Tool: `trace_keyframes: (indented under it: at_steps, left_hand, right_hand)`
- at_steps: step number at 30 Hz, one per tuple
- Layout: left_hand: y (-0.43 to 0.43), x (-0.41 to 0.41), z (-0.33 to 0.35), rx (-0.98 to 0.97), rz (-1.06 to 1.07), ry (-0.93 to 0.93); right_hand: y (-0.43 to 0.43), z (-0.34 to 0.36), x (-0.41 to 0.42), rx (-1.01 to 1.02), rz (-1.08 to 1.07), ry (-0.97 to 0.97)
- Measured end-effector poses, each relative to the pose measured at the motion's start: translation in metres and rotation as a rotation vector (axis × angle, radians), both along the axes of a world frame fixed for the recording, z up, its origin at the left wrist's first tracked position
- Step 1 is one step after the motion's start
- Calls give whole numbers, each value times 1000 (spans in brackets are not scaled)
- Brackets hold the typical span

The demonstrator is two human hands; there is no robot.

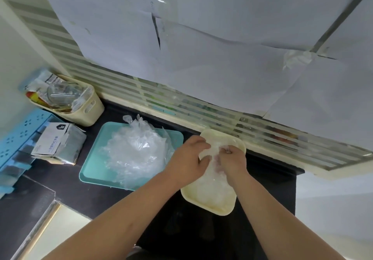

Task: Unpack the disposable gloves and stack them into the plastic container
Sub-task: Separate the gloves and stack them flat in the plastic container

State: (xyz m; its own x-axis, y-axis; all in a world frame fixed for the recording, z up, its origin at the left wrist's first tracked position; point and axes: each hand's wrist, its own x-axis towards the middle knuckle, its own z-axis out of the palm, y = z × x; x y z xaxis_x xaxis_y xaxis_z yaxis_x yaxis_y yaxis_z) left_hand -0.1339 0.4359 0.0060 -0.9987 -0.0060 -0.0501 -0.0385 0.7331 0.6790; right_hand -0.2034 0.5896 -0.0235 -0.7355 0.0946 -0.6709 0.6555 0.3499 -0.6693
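Observation:
A cream plastic container (210, 205) sits on the dark counter and holds several clear disposable gloves (212, 191). Both my hands are over its far half. My left hand (189, 156) has its fingers curled down onto the gloves at the container's left side. My right hand (232, 159) pinches the clear film at the container's middle. A loose heap of clear gloves (135, 152) lies on a teal tray (90, 171) to the left.
An opened cardboard box (58, 144) lies left of the tray. Behind it stands a cream basket (88, 108) filled with packets and a glass. A blue perforated rack (16, 144) is at the far left. A striped ledge runs along the back.

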Motion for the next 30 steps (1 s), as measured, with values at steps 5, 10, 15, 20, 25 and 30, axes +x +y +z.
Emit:
trace_keyframes:
  at_steps: [5,10,15,20,25,30]
  left_hand:
    - [40,-8,-30,-196,-197,-439]
    - [61,-12,-62,-413,-250,-574]
    - [67,-19,-85,-424,-215,-637]
    - [59,-23,-82,-354,-271,-625]
    - [44,-13,-50,-326,-218,-552]
    - [8,8,-14,-305,-130,-407]
  right_hand:
    - [8,-6,-2,-194,-100,-190]
    - [19,30,16,-112,-66,111]
    - [22,43,37,-31,104,216]
    - [11,34,41,-14,172,-110]
    - [-4,18,40,-24,162,-268]
    - [-31,5,42,246,540,-181]
